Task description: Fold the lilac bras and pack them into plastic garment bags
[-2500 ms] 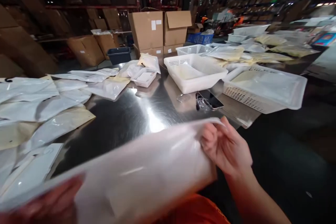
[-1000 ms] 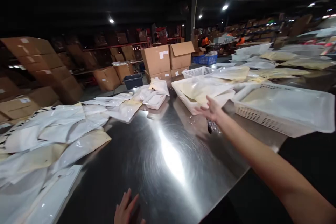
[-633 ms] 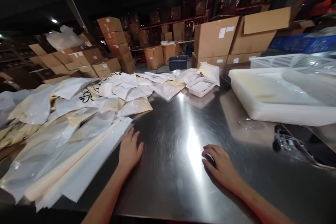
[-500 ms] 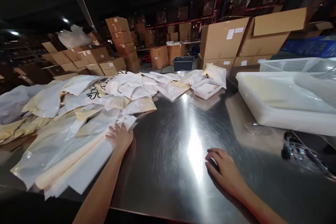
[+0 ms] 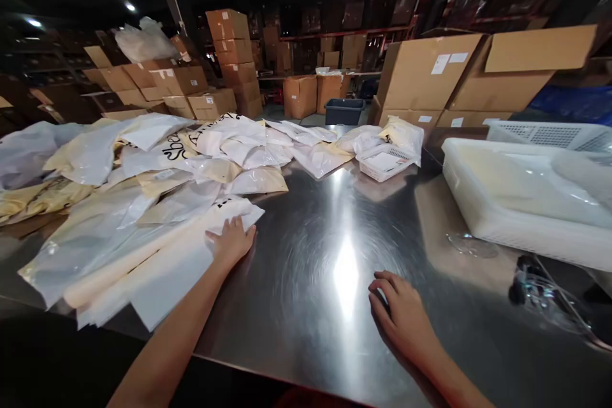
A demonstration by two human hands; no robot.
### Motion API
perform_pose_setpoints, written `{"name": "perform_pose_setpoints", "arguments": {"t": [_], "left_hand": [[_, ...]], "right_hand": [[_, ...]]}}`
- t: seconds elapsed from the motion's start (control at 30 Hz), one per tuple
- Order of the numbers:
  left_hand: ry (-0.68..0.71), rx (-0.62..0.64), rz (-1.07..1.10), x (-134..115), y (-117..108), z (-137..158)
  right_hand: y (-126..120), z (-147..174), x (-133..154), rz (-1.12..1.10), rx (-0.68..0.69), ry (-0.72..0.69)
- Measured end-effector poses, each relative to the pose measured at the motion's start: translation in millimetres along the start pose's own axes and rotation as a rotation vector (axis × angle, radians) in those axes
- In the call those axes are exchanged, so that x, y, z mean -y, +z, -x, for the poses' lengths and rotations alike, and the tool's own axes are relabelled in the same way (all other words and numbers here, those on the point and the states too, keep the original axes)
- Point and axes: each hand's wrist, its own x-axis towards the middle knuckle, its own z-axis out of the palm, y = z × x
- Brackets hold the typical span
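Note:
My left hand lies with fingers spread on the right end of a white plastic bag, on top of a stack of similar flat bags. Black print shows near that bag's far corner. Part of its edge is hidden under the palm. Over the bare metal on the right, my right hand rests with nothing in it, its fingers loosely bent and apart. Beyond my left hand is a heap of white and cream bags, some with black lettering.
A steel table spans the front. Toward its far side stands a small white basket. On the right are a large white plastic tray and a blurred clear-and-black object. Cardboard boxes and a dark bin stand behind.
My left hand has slid slightly right, and the white bag beneath it has shifted the same way, uncovering black print. My right hand has hardly moved. The camera view has tilted and turned a little.

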Motion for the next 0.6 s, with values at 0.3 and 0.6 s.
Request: {"name": "perform_pose_setpoints", "arguments": {"t": [0.3, 0.6], "left_hand": [[0.398, -0.064, 0.002, -89, -26, -82], [0.437, 0.14, 0.126, -162, 8, -53]], "right_hand": [[-6, -2, 14, 0.034, -0.001, 0.01], [-11, -6, 11, -0.105, 0.001, 0.081]]}}
